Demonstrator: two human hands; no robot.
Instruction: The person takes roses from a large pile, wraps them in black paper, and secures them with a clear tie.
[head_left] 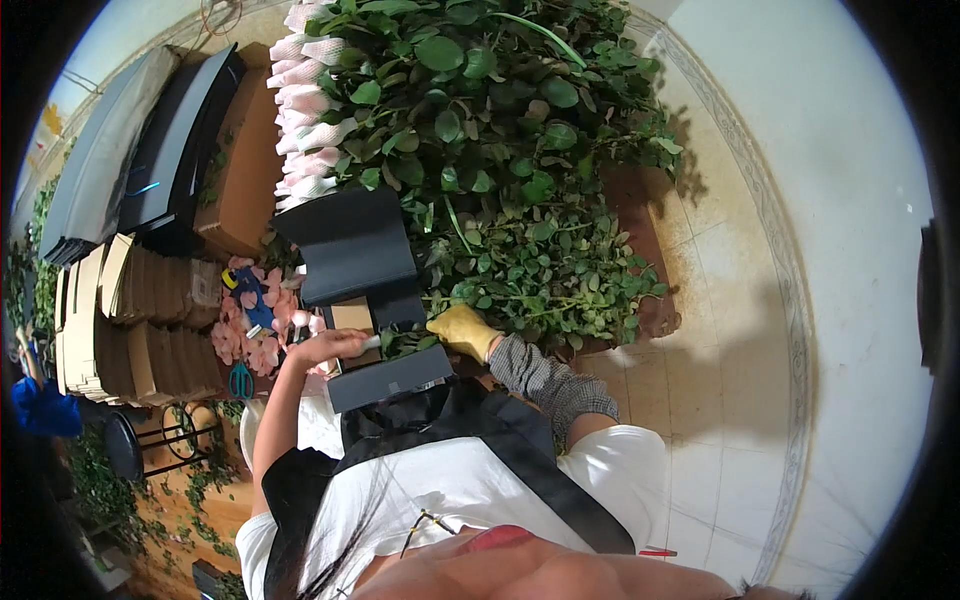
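My bare left hand [335, 346] holds a small white piece [366, 342] at the end of a leafy stem [405, 338], over an open black box [390, 375] with a tan cardboard piece [352, 315] in it. My right hand [458, 328], in a yellow glove, is closed around the stem's other end at the box's right. The box's black lid [345, 245] stands raised behind. Pink flower heads [262, 345] lie to the left, with teal scissors [240, 380] below them.
Leafy stems [480, 110] are heaped behind, their pink-and-white mesh-wrapped heads [305, 100] leftward. Black folded boxes [170, 150] and tan cardboard stacks [140, 280] fill the left, with a black stool [125, 445] lower down and a blue object [45, 405] at the edge. A white wall [850, 170] curves along the right.
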